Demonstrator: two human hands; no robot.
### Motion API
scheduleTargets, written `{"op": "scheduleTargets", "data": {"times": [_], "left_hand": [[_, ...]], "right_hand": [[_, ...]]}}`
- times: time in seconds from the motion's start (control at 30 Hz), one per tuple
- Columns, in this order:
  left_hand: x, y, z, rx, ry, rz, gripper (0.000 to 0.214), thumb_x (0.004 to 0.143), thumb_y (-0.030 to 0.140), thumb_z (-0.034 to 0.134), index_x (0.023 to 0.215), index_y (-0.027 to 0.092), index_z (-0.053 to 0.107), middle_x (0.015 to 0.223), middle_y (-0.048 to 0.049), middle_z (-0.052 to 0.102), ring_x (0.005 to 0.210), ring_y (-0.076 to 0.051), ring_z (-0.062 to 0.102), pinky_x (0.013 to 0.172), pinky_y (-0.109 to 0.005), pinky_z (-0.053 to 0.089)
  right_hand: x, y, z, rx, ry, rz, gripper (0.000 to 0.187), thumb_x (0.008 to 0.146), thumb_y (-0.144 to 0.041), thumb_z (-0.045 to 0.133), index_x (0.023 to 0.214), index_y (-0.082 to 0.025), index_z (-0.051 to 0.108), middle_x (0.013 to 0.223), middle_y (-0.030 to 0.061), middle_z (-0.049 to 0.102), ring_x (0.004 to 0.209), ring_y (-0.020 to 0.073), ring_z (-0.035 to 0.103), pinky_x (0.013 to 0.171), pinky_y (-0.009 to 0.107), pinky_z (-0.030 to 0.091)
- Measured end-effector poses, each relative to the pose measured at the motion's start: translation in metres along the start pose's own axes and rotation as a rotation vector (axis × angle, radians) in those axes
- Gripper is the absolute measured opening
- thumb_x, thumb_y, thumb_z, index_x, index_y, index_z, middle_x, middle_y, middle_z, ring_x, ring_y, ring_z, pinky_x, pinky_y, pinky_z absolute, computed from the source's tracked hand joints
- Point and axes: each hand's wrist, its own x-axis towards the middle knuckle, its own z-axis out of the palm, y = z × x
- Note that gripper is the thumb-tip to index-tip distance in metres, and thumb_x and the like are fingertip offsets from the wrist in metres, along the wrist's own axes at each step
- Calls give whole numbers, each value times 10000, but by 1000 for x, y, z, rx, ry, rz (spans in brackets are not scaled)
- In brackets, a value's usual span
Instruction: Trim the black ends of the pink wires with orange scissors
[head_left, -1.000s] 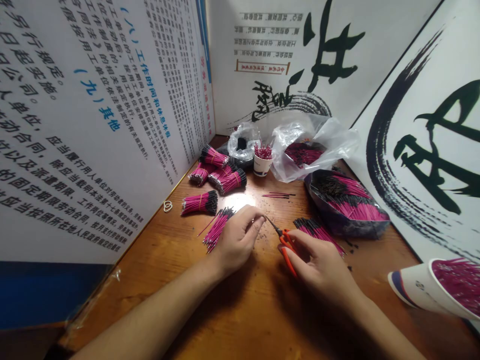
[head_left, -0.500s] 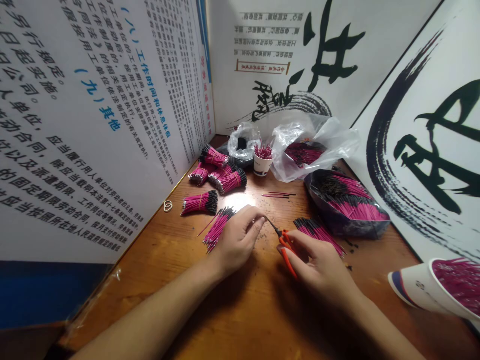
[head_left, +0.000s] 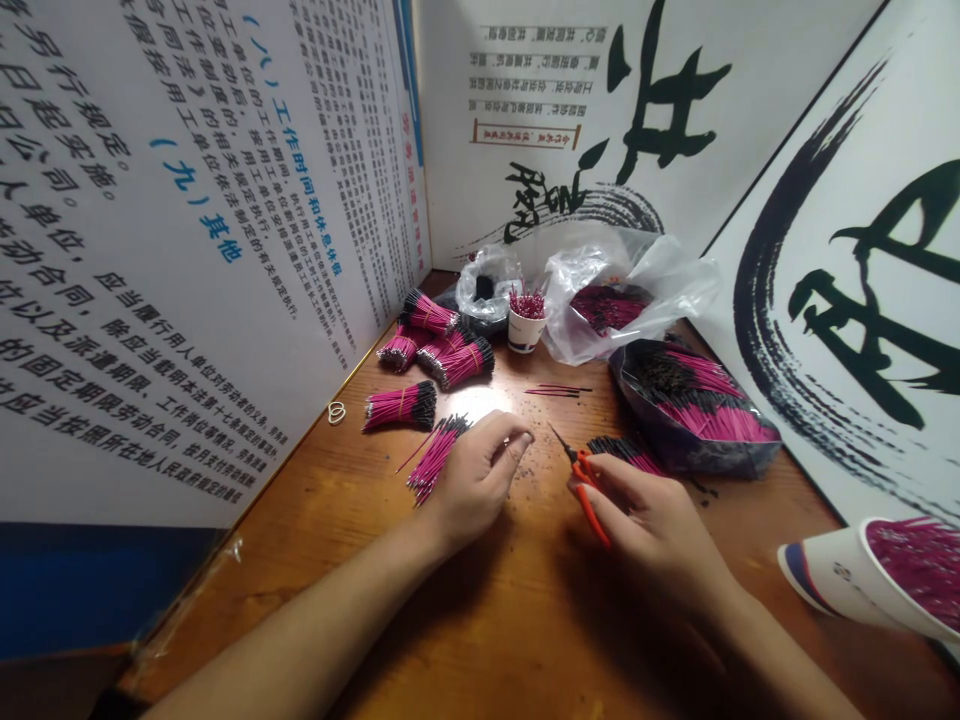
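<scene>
R hand [head_left: 652,525] closed, gripping orange snips [head_left: 587,490], tips up | L hand [head_left: 476,480] pinched shut, held item can't tell | loose pink wires [head_left: 436,458] just beside L hand | keep snip tips steady, off wires | banded bundles [head_left: 397,407], bagged wires [head_left: 694,415] farther on

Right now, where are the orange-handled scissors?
In the head view, the orange-handled scissors sit in the person's right hand, just in front of a loose bundle of pink wires, with the left hand to their left.

I see glossy orange plastic-handled metal snips [head_left: 590,503] at four o'clock, a crinkly clear plastic bag [head_left: 592,255] at two, and a smooth varnished wooden bench [head_left: 480,640] at six.
</scene>
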Motion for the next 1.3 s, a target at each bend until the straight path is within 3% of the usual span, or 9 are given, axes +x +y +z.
{"op": "scheduleTargets", "data": {"times": [0.33, 0.47, 0.63, 0.73, 0.97, 1.3], "left_hand": [[1, 2, 0, 21, -9, 18, 187, 978, 251, 461, 891, 162, 600, 804, -13, 554, 753, -136, 504, 705, -250, 391], [0, 1, -1, 43, -25, -10, 202, 980, 272, 444, 918, 168, 606, 795, -11, 583, 720, -132, 517, 670, -245, 394], [6, 3, -15, 316, -24, -90, 207, 965, 324, 456, 861, 196, 581, 632, 39, 531, 583, -118, 481, 587, -255, 323], [12, 0, -26, 542, -10, -122, 225, 945, 305, 468, 755, 196, 520, 706, 13, 572, 652, -141, 513, 607, -270, 317], [16, -12, -36, 862, -66, -261, 177, 935, 321, 462, 798, 217, 505, 852, -31, 635, 742, -192, 576, 589, -293, 274], [14, -12, -36, 958, -125, -295, 123, 925, 264, 461, 841, 210, 534, 903, -54, 650, 795, -207, 612, 614, -298, 345]], "right_hand": [[-1, -1, 5, -69, -57, -12, 197, 909, -357, 514, 867, -197, 621, 629, -24, 576, 560, 132, 505, 548, 240, 368], [2, 3, 1, -107, -17, 37, 229, 912, -395, 504, 873, -207, 629, 628, -17, 600, 555, 141, 523, 547, 246, 376], [9, 19, -20, -369, 30, 223, 236, 861, -448, 535, 880, -239, 642, 723, 10, 684, 619, 186, 612, 549, 267, 364], [13, 30, -28, -559, -20, 330, 174, 835, -404, 554, 816, -242, 616, 773, 22, 709, 657, 208, 642, 527, 269, 310], [16, 35, -25, -595, -113, 345, 130, 862, -340, 521, 809, -237, 579, 848, 34, 726, 741, 214, 663, 534, 268, 268], [17, 30, -25, -604, -69, 364, 212, 858, -407, 530, 740, -235, 570, 777, 39, 725, 656, 209, 646, 514, 273, 257]]}}
